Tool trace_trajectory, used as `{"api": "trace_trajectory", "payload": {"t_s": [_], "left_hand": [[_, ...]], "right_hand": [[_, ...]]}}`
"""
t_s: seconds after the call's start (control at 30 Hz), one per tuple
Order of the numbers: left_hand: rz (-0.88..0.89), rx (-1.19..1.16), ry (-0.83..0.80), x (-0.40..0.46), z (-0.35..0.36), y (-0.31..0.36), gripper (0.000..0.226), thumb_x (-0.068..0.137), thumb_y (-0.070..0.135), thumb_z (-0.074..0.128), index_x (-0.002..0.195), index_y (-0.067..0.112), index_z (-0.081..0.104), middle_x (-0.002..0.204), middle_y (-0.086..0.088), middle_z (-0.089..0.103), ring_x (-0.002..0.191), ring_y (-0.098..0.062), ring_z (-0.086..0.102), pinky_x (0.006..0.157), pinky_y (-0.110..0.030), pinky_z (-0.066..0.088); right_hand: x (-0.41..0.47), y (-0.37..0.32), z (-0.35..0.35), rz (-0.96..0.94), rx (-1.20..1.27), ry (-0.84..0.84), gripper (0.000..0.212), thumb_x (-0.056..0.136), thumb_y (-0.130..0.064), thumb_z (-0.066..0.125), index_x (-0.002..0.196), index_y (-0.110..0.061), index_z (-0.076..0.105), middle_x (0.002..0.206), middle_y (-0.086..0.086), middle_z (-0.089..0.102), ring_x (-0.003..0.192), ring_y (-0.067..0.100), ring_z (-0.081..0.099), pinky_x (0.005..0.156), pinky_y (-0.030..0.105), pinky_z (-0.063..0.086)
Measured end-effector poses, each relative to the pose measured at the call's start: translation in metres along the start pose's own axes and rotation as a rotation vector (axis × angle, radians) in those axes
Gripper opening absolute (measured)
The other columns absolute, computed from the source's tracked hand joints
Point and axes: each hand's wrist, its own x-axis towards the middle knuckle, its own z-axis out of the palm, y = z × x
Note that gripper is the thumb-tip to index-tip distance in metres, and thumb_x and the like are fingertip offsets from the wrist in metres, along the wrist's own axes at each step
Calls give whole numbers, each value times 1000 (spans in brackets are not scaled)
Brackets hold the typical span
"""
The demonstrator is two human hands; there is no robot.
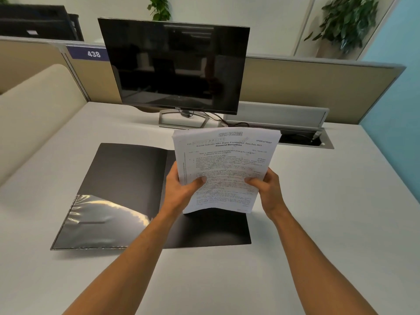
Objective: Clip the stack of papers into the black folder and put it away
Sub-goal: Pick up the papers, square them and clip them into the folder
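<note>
Stack of papers (223, 164): white printed sheets, fairly thick, black text in dense lines, bold heading at the far edge. Held up off the desk, tilted with its top leaning away, near edge bowed slightly upward in the middle. Far-left corner shows the sheet edges fanned a little.

Black folder (127, 178): lying open and flat on the pale desk (329, 223), spine running near-to-far roughly under the papers. Left leaf fully visible, matte black, with a clear glossy pocket (95, 221) across its near part catching light; the pocket looks to hold nothing readable, only a thin slot-like mark. Right leaf mostly hidden behind the papers and forearms; only its near strip shows. Cannot tell whether a clip sits on it.

Hands: left hand (181, 189) grips the stack's left edge, thumb pressed on the printed face, fingers behind. Right hand (266, 187) grips the right edge the same way, thumb on top. Both closed on the stack near its lower half; the papers sit between the two hands, above the folder's right leaf.

Far side: dark monitor (175, 64) on a stand, open cable tray (304, 138) to the right of it, desk partition (318, 87) behind.
</note>
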Motion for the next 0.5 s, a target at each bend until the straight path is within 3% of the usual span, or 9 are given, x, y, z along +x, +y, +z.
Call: {"api": "trace_trajectory", "payload": {"t_s": [0.33,0.5], "left_hand": [[0,45,9,2,-2,-2,47,72,22,75,115,24,56,109,-2,64,104,-24,62,76,-27,59],[-32,70,55,1,3,-4,45,75,23,74,117,17,58,111,-6,63,106,-29,61,85,-45,58]], "right_hand": [[-2,-2,2,15,-16,31,44,68,-15,62,112,-9,63,106,5,69,96,25,65,78,38,58],[-2,-1,11,46,-53,52,36,72,-19,61,108,-20,65,106,3,69,97,25,65,83,46,58]]}}
